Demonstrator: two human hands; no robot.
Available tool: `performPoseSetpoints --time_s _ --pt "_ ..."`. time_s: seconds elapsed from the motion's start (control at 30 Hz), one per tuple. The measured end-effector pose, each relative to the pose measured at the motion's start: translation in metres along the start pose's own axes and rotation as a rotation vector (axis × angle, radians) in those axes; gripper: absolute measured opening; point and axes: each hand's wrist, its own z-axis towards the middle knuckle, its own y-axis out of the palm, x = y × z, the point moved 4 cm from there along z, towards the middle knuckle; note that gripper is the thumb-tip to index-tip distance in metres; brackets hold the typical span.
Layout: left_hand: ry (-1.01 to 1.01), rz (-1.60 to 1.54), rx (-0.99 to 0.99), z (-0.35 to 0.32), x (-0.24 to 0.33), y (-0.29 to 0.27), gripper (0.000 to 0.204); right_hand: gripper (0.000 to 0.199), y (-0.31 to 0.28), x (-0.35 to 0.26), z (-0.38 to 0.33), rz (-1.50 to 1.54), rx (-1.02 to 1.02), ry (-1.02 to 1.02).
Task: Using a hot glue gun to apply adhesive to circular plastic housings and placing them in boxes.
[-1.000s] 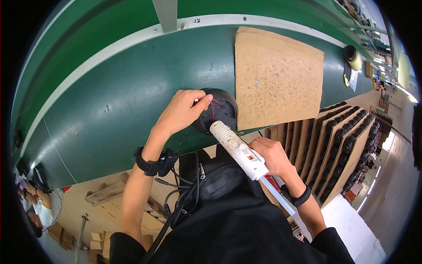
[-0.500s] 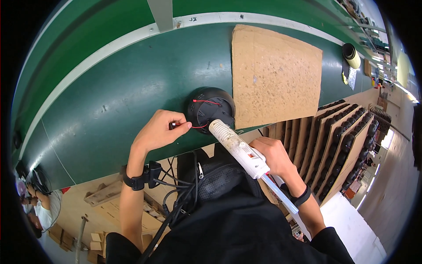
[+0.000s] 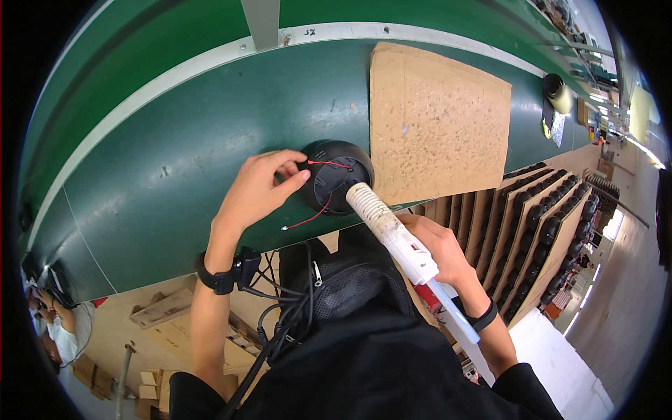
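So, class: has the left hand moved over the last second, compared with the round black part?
Yes. The left hand has slid off the top of the round black part to its left side, fingertips now at its rim by the red wire.

left hand (image 3: pixel 259 190) steadies black round part (image 3: pixel 337 176); right hand (image 3: pixel 437 250) aims glue gun (image 3: pixel 392 234).

A brown cardboard sheet (image 3: pixel 439 122) lies on the green conveyor surface (image 3: pixel 175 168) at one o'clock. Racks of cardboard trays (image 3: pixel 539 231) holding dark round parts stand at three o'clock. A tape roll (image 3: pixel 558 92) sits farther right.
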Motion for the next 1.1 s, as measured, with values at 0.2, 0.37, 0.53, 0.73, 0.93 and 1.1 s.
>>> performPoseSetpoints --time_s 0.2,0.37,0.53,0.73,0.93,1.1 --pt "0.168 0.153 -0.023 0.022 0.018 0.014 0.02 0.035 0.005 0.012 -0.002 0.0 -0.003 0.103" --pt "0.128 0.123 -0.012 0.025 0.019 0.013 0.018 0.035 0.01 0.018 -0.001 -0.025 -0.021 0.129" --pt "0.118 0.111 0.005 0.023 0.018 0.014 0.017 0.036 0.01 0.02 -0.001 -0.009 -0.016 0.141" --pt "0.114 0.087 0.017 0.021 0.015 0.014 0.017 0.04 0.009 0.02 -0.003 0.077 -0.004 0.11" --pt "0.109 0.059 0.023 0.019 0.013 0.015 0.017 0.042 0.005 0.018 -0.005 0.086 -0.007 0.094" --pt "0.103 0.034 0.032 0.018 0.012 0.016 0.017 0.041 -0.002 0.006 0.0 0.08 -0.062 0.109"
